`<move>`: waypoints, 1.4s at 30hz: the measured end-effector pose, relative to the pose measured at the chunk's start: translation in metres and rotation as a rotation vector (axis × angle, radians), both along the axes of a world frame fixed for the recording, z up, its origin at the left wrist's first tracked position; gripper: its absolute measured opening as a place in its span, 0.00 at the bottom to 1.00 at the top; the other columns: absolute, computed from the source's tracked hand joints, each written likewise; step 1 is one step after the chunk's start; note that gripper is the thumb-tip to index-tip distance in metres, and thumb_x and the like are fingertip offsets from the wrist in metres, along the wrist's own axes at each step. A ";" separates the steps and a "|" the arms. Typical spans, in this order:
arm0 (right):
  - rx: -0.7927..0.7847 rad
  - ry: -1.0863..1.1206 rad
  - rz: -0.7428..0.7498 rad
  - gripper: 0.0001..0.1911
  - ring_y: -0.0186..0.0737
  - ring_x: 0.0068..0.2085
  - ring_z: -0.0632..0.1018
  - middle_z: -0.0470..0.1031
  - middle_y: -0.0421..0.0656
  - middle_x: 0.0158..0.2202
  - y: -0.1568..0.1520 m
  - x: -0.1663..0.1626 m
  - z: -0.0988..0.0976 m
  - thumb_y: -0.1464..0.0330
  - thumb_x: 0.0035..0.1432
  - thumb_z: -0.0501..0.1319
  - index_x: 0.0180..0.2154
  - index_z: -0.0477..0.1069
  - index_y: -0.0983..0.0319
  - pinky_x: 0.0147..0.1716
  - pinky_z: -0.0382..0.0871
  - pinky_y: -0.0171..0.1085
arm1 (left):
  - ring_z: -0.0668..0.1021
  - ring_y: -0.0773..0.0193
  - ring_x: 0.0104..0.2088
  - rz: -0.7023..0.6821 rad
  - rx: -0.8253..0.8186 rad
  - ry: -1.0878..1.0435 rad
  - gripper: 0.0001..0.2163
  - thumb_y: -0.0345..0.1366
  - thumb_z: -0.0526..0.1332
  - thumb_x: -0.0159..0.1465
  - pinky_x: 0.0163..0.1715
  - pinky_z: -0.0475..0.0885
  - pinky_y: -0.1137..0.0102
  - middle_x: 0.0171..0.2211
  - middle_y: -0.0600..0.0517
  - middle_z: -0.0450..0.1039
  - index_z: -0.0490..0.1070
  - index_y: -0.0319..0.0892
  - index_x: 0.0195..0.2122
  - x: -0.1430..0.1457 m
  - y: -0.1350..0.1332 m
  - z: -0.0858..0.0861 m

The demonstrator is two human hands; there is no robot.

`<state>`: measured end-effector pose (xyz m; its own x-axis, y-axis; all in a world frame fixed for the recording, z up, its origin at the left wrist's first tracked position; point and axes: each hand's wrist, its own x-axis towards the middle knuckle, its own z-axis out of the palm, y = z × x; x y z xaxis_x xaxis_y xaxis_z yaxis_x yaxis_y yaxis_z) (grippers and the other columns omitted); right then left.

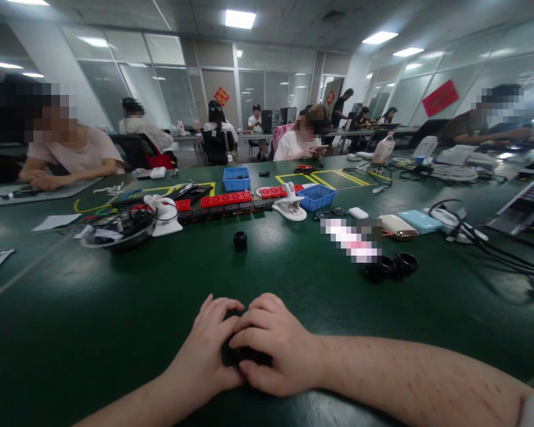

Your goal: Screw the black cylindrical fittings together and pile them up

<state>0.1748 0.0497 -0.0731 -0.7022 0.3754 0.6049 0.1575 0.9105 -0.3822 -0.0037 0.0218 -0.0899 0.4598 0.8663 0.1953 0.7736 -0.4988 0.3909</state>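
Close to my body, both hands are cupped around a dark black object (253, 356) low over the green table (160, 308). Most of it is hidden by fingers, so its kind cannot be made out. My left hand (211, 341) is curled against its left side, thumb underneath. Across the top and right side wraps my right hand (278, 347), its fingers meeting those of the left. Farther out stands a small black round piece (240, 240). To the right are two more black round, hollow-topped pieces (406, 264), side by side.
A metal bowl (118, 240) of black parts and cables sits left. Beyond are white clip-on fans (290, 204), red power strips (226, 198) and blue baskets (318, 197). Power banks (398, 225) and black cables (493, 237) lie right. Several people sit around.
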 end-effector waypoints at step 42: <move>0.005 -0.029 -0.099 0.16 0.39 0.38 0.68 0.71 0.44 0.36 0.002 0.001 -0.003 0.62 0.47 0.58 0.37 0.71 0.63 0.39 0.60 0.41 | 0.69 0.53 0.44 -0.105 -0.036 0.000 0.15 0.30 0.61 0.44 0.55 0.52 0.51 0.40 0.49 0.67 0.69 0.42 0.35 0.000 0.005 0.015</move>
